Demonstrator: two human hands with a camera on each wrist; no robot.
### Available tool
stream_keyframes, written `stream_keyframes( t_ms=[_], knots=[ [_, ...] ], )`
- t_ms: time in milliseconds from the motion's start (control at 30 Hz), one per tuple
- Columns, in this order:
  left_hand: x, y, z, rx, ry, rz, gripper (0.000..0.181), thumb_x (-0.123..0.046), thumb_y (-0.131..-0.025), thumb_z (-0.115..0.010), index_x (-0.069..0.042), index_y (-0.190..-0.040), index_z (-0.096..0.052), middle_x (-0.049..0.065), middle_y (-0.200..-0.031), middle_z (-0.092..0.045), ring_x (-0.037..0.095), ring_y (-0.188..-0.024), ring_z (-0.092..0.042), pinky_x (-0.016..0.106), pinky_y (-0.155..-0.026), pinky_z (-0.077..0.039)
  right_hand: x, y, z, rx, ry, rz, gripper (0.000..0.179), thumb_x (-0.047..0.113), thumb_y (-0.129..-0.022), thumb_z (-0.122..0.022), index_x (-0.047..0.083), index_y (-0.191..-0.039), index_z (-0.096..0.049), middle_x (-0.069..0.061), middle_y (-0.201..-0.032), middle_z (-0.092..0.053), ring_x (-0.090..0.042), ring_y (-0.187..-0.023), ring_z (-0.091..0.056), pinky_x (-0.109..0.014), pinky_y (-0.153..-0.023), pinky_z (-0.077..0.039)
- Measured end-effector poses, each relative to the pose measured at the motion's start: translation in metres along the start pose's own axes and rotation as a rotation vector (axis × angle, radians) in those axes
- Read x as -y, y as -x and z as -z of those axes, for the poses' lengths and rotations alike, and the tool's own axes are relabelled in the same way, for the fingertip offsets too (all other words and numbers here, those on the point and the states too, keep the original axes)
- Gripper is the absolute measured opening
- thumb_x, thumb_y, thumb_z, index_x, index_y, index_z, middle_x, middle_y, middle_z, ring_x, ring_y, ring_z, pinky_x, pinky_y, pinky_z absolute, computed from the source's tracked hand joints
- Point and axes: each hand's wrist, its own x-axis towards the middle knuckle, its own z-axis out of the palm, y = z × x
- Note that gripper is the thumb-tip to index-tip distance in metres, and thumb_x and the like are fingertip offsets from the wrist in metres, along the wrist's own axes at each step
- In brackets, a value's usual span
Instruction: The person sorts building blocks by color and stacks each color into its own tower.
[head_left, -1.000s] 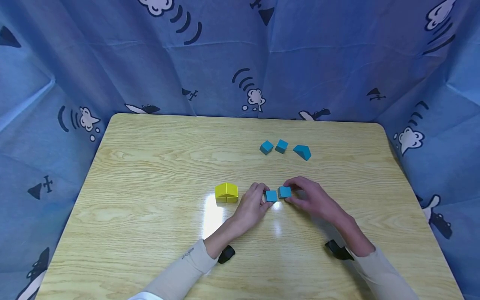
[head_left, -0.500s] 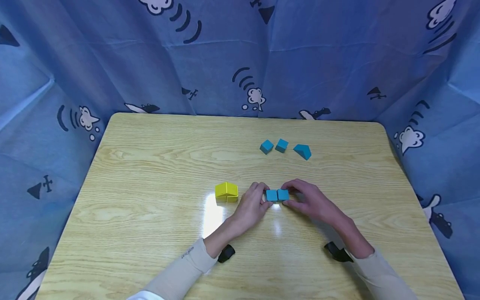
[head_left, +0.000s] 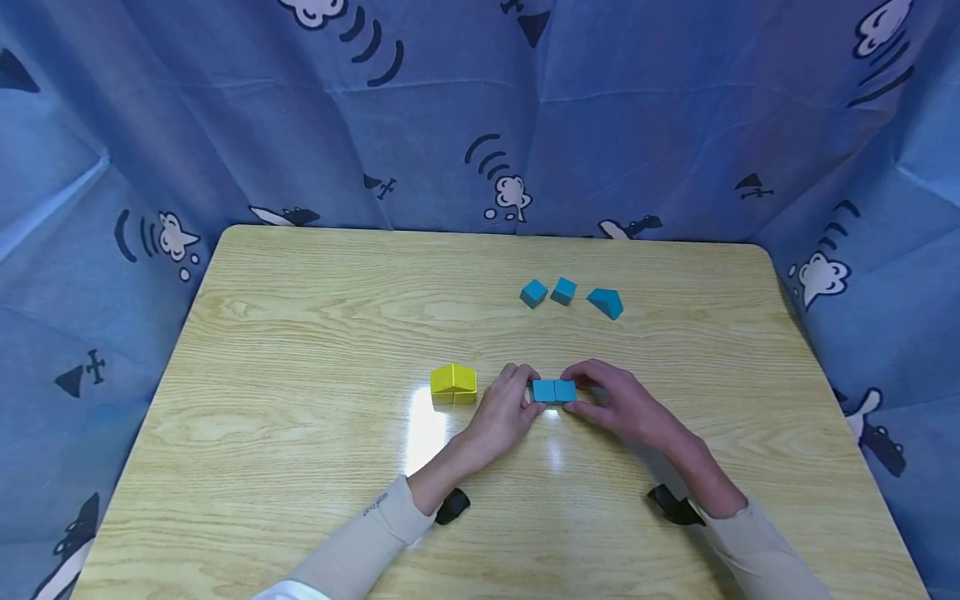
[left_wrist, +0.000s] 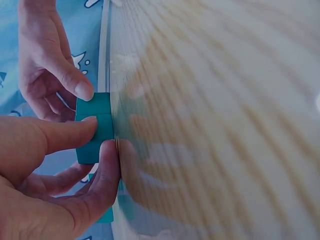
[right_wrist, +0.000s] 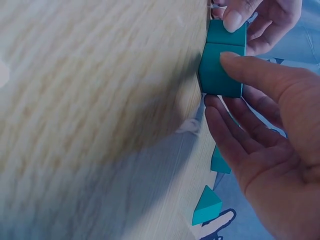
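Observation:
Two blue cubes stand side by side on the wooden table, their faces touching. My left hand (head_left: 504, 408) pinches the left blue cube (head_left: 543, 391) between thumb and fingers. On the other side, my right hand (head_left: 618, 400) pinches the right blue cube (head_left: 566, 391) the same way. The left wrist view shows the left thumb on the near face of its cube (left_wrist: 95, 145). In the right wrist view the right thumb presses the near face of the other cube (right_wrist: 217, 72). Left of my left hand sits a yellow block shape (head_left: 453, 384) with a peaked top, made of several pieces.
Farther back on the table (head_left: 337, 333) lie two loose blue cubes, one at the left (head_left: 533, 293) and one beside it (head_left: 563, 291). A blue triangular block (head_left: 606, 302) lies to their right. A blue patterned curtain (head_left: 450, 117) encloses the table's back and sides.
My right hand has moved slightly left and down with its cube, closing the gap until it met the left cube. My left hand and the other blocks have stayed put.

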Motion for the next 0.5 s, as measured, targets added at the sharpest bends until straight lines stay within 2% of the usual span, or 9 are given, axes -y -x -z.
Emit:
stream_keyframes(
  t_ms=[300,500],
  knots=[
    [-0.0002,-0.0011,0.0007,0.011,0.012,0.018,0.032,-0.003,-0.095,-0.073,0.0,-0.124,-0.059,0.011,-0.111,-0.058,0.011,-0.081,-0.058,0.018,-0.068,-0.05,-0.0001,0.0,0.0003,0.009,-0.002,-0.008,0.038,0.006,-0.088,-0.082,0.005,-0.123,-0.065,-0.005,-0.117,-0.068,-0.024,-0.109,-0.066,-0.047,-0.095,-0.055],
    [0.0002,-0.001,0.0006,0.007,0.01,0.003,0.032,-0.004,-0.095,-0.073,0.001,-0.124,-0.059,0.011,-0.112,-0.058,0.011,-0.081,-0.056,0.017,-0.068,-0.049,0.0004,-0.0006,0.0046,0.017,0.0,0.012,0.045,0.021,-0.09,-0.083,0.005,-0.128,-0.064,-0.004,-0.121,-0.067,-0.024,-0.11,-0.064,-0.049,-0.096,-0.054]
  ],
)
